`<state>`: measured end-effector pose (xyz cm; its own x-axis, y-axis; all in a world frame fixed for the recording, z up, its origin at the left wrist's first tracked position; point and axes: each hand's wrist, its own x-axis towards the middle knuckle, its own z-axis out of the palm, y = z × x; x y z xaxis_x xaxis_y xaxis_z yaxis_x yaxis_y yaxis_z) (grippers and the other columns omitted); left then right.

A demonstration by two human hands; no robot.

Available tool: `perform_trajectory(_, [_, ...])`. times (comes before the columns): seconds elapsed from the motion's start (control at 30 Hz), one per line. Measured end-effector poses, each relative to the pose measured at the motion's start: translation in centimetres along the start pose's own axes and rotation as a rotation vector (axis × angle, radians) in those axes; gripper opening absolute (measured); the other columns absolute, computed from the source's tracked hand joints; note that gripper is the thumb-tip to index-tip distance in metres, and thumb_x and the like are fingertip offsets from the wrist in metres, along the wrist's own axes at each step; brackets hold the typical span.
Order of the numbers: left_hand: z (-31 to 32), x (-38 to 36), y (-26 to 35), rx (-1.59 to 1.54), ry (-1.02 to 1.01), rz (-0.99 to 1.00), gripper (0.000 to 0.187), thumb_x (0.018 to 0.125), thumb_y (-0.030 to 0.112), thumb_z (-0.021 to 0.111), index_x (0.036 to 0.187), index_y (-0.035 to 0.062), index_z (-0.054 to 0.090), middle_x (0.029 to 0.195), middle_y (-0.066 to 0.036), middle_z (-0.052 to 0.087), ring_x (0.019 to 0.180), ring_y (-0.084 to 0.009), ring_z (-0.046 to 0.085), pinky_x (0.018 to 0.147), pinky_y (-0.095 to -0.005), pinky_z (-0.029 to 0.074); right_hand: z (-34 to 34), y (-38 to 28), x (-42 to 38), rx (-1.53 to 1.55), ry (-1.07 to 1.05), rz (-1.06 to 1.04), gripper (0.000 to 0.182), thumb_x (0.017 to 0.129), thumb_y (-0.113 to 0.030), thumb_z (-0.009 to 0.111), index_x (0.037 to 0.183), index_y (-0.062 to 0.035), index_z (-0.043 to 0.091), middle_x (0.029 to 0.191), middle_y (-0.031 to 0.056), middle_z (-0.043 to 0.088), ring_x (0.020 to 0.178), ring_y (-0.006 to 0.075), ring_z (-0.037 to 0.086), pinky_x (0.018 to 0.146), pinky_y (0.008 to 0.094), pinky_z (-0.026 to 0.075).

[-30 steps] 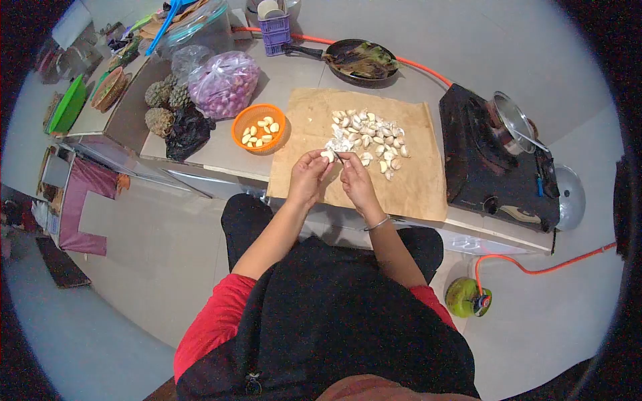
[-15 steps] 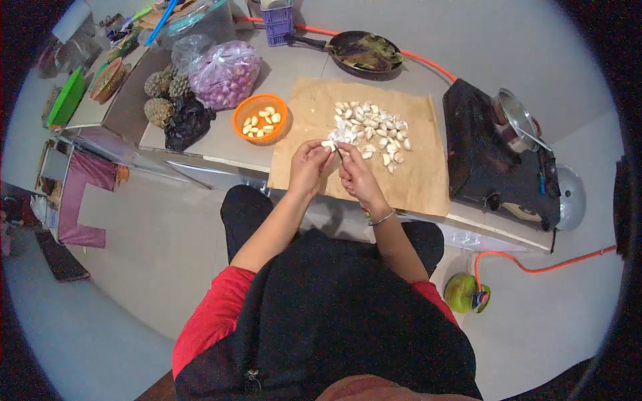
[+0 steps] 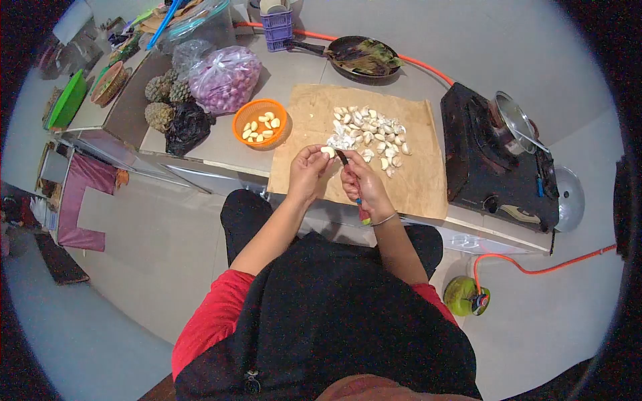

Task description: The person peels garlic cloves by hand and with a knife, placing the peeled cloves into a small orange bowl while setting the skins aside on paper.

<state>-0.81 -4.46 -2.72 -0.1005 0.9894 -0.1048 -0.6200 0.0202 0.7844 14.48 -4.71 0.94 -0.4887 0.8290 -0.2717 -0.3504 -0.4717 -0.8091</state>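
Note:
My left hand (image 3: 308, 172) pinches a peeled garlic clove (image 3: 328, 152) at the near edge of a brown paper sheet (image 3: 307, 113). Just right of it, my right hand (image 3: 361, 179) is wrapped round a small knife (image 3: 364, 212), its dark blade pointing up toward the clove and its reddish handle showing below the fist. Unpeeled garlic cloves (image 3: 381, 130) are spread over the paper beyond my hands, with white skins (image 3: 340, 138) beside them. Several peeled cloves lie in an orange basket (image 3: 281, 131) to the left.
On the right stands a black stove (image 3: 468, 160) with a metal pot (image 3: 513, 120). A frying pan (image 3: 364, 57) sits at the back, near a purple basket (image 3: 277, 30). Left are a bag of shallots (image 3: 226, 79), a black bag (image 3: 188, 127) and a green gas cylinder (image 3: 460, 296) below right.
My right hand has turned and moved slightly down from the clove, so the knife's blade and handle show more. My left hand still holds the clove, a little lower.

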Motion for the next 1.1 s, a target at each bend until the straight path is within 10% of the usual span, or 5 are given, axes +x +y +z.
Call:
perform_trajectory(0.6, [-0.2,0.2,0.2,-0.134,-0.126,-0.184,0.036,0.090,0.006,0.053,0.124,-0.0039,0.046,0.112,-0.013,0.058,0.104,-0.0194,0.058,0.091,-0.0261,0.049,-2.9,2.0,3.3,-0.917,0.326,-0.519,0.029,0.096,-0.022,0.037,0.124,-0.0166,0.042,0.068,0.0003,0.044,0.055,0.0099,0.040,0.047,0.0273,0.034])
perform_trajectory(0.8, [-0.5,0.1,0.3,-0.119,-0.090,-0.152,0.034,0.088,0.002,0.057,0.121,0.0004,0.051,0.106,-0.008,0.061,0.096,-0.0124,0.060,0.081,-0.0228,0.052,0.2,-0.7,0.3,-0.267,-0.076,-0.100,0.030,0.098,-0.020,0.037,0.127,-0.0172,0.039,0.063,-0.0050,0.033,0.046,0.0024,0.026,0.039,0.0167,0.021])
perform_trajectory(1.1, [-0.2,-0.6,0.7,0.122,-0.132,0.040,0.030,0.086,0.003,0.059,0.116,-0.0010,0.057,0.108,-0.009,0.063,0.096,-0.0137,0.060,0.085,-0.0259,0.048,-0.5,-0.9,0.0,-0.195,-0.095,-0.024,0.031,0.098,-0.027,0.036,0.128,-0.0192,0.043,0.064,-0.0073,0.032,0.048,0.0019,0.025,0.039,0.0171,0.019])
